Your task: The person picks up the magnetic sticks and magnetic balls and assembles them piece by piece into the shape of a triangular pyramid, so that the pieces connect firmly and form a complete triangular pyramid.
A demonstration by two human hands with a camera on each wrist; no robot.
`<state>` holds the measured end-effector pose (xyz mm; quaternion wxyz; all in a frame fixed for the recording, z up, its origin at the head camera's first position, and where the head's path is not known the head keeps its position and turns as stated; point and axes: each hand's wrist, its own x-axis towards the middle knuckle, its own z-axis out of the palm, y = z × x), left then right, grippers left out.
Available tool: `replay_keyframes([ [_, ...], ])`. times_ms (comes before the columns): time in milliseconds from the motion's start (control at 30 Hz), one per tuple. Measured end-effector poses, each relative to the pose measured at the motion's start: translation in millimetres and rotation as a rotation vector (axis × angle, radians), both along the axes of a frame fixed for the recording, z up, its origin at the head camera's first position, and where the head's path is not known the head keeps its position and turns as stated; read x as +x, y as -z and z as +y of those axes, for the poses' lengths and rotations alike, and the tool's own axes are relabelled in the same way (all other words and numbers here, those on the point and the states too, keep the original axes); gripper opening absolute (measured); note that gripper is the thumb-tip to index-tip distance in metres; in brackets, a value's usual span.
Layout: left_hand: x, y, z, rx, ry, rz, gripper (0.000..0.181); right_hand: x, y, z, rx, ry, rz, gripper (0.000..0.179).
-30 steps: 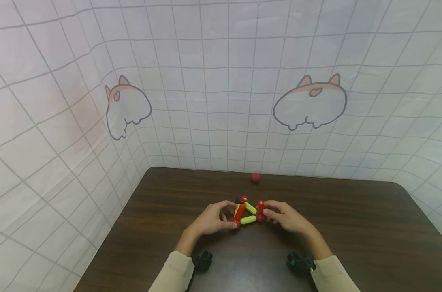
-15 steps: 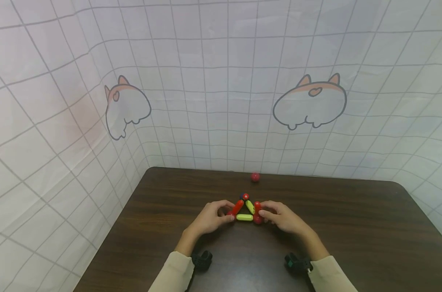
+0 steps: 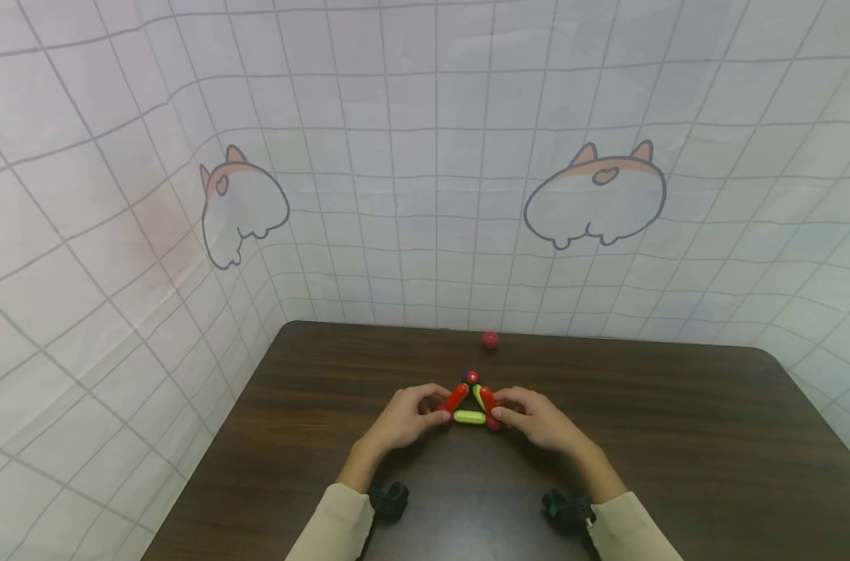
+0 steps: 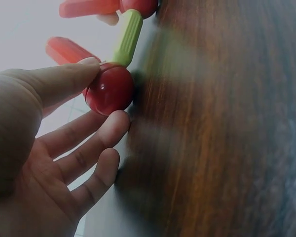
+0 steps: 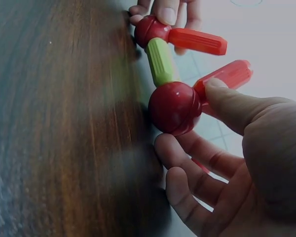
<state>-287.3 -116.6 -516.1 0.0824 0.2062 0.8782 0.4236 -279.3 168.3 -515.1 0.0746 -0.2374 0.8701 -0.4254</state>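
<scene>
A small frame of toy building rods and balls lies on the dark wooden table (image 3: 326, 421). At its near side, a yellow-green rod (image 3: 470, 418) joins two red balls. My left hand (image 3: 410, 414) pinches the left red ball (image 4: 110, 90), thumb on top where a red rod (image 3: 456, 397) juts out. With its thumb on the right red rod (image 5: 232, 76), my right hand (image 3: 540, 417) grips that rod, fingers beside the right red ball (image 5: 175, 107). Both red rods lean inward toward a blue-and-red ball (image 3: 471, 378) at the far corner. Another yellow-green rod (image 3: 477, 396) runs along the right side.
A loose red ball (image 3: 491, 340) sits near the table's far edge. Behind it hangs a white grid-patterned curtain (image 3: 439, 195) with cartoon animal prints. Black straps with devices (image 3: 389, 501) are on both wrists.
The frame has turned slightly, its near rod now level and its far ball showing its red face. The right red rod has tilted left from upright, and the right hand has shifted left.
</scene>
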Motion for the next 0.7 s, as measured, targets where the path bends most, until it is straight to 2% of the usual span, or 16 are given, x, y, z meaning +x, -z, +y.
replay_keyframes([
  [333,1.0,1.2,2.1,0.018,-0.015,0.031,0.023,3.0,-1.1,-5.2,0.021,0.039,0.010,0.029],
  [700,2.1,2.3,5.3,-0.009,-0.029,0.057,0.023,1.4,1.1,-8.2,0.044,0.083,0.002,0.026],
])
